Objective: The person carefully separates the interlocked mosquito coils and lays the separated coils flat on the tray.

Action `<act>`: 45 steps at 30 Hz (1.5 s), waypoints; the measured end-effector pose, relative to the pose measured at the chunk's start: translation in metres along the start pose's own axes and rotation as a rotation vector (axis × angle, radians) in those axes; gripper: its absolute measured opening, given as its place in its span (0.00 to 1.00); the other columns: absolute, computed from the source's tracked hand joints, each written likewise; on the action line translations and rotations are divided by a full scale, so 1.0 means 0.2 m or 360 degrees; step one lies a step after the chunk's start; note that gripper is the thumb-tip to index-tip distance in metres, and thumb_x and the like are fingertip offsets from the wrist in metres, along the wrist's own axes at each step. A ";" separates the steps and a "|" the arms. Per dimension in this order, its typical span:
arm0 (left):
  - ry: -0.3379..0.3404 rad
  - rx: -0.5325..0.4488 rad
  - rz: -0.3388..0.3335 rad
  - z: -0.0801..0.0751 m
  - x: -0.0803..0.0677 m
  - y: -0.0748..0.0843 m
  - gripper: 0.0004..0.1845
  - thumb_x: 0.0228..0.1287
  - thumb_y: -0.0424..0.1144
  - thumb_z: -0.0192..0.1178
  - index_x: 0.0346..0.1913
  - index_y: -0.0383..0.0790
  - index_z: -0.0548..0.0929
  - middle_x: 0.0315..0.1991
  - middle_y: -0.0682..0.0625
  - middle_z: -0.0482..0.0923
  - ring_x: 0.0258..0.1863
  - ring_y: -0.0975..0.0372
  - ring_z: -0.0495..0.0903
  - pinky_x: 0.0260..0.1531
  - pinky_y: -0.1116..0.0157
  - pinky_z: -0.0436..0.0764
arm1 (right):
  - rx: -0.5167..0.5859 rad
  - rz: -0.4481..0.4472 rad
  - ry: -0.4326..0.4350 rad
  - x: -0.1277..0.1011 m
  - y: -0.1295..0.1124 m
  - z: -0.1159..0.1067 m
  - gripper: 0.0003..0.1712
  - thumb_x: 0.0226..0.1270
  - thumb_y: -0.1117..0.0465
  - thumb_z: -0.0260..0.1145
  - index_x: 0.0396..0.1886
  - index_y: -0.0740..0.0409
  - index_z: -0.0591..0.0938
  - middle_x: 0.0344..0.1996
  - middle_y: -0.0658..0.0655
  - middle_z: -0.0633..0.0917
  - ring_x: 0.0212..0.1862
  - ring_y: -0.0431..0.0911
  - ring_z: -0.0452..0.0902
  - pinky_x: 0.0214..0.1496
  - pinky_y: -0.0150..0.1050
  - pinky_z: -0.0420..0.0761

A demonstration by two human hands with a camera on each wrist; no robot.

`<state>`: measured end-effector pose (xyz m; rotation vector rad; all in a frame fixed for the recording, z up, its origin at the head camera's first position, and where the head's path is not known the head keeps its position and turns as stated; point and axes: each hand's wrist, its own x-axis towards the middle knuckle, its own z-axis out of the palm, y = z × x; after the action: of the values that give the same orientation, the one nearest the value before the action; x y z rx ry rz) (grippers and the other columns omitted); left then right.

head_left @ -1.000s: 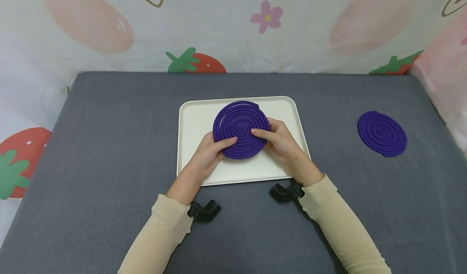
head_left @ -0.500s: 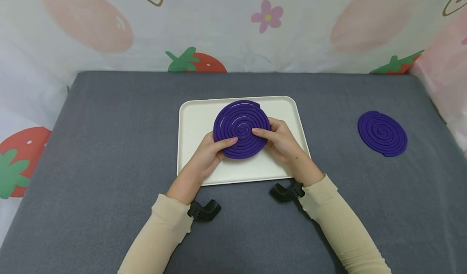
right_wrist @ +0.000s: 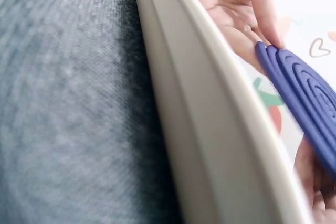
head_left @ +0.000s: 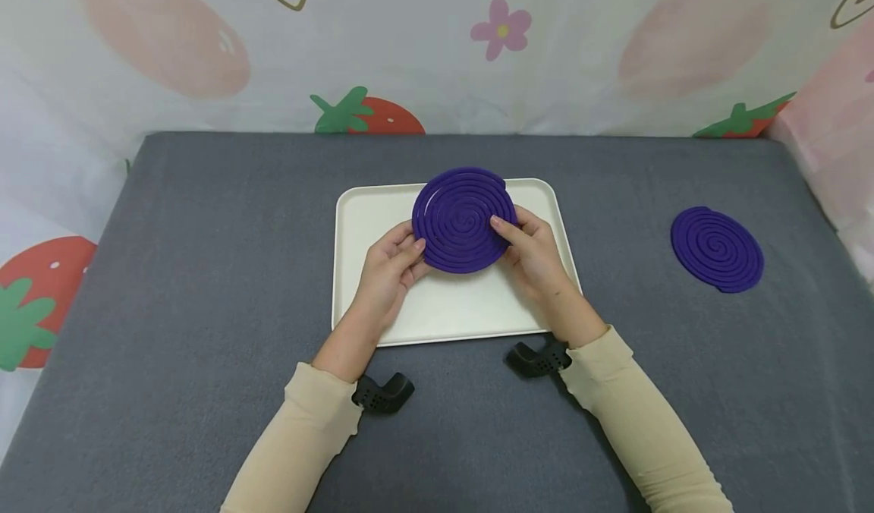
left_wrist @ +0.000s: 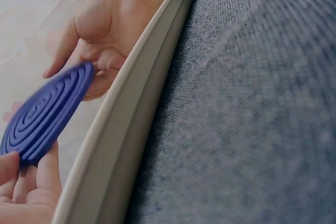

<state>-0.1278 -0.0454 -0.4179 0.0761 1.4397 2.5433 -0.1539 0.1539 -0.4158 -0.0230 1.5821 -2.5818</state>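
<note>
a purple spiral coil (head_left: 464, 219), flat and round with ridged concentric grooves and a matte surface, is being held tilted above the far half of a cream tray (head_left: 372, 232), clear of its floor. it is being pinched at its left edge by the left hand (head_left: 389, 270), thumb on top and fingers curled beneath, and at its right edge by the right hand (head_left: 536, 251) in the same way. in the left wrist view the coil (left_wrist: 44, 111) is being seen edge-on, thin and slightly raised over the smooth, rounded rim of the tray (left_wrist: 131, 108). the tray, a rectangle with rounded corners, is being borne by a grey table cover (head_left: 205, 270) with a fine woven texture. a second purple spiral coil (head_left: 716, 249) is lying flat on that cover, well apart to the right. a glossy strawberry-printed sheet (head_left: 369, 114) is hanging behind
</note>
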 end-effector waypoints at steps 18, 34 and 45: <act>0.0210 -0.0018 -0.0045 -0.01 0.01 0.00 0.19 0.74 0.29 0.39 0.62 0.21 0.65 0.49 0.38 0.78 0.45 0.63 0.82 0.49 0.61 0.79 | -0.0081 -0.0119 0.0167 0.00 -0.01 -0.01 0.13 0.69 0.72 0.55 0.33 0.53 0.83 0.31 0.50 0.82 0.31 0.38 0.76 0.32 0.29 0.77; 0.0217 0.0002 -0.0030 -0.01 0.01 0.00 0.19 0.75 0.29 0.39 0.62 0.21 0.65 0.46 0.42 0.79 0.43 0.64 0.82 0.47 0.64 0.80 | -0.0106 -0.0107 0.0206 0.01 -0.01 0.00 0.14 0.68 0.73 0.55 0.31 0.53 0.83 0.30 0.49 0.82 0.30 0.38 0.76 0.31 0.28 0.77; 0.0184 0.0068 -0.0005 0.00 0.01 0.00 0.18 0.71 0.25 0.43 0.60 0.21 0.66 0.44 0.45 0.80 0.40 0.65 0.82 0.45 0.65 0.81 | -0.0071 -0.0065 0.0204 0.01 -0.02 0.00 0.12 0.68 0.72 0.56 0.31 0.55 0.82 0.29 0.50 0.81 0.30 0.38 0.75 0.30 0.28 0.77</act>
<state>-0.1295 -0.0455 -0.4174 -0.0679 1.5345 2.5523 -0.1554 0.1556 -0.4128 0.1099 1.6993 -2.6267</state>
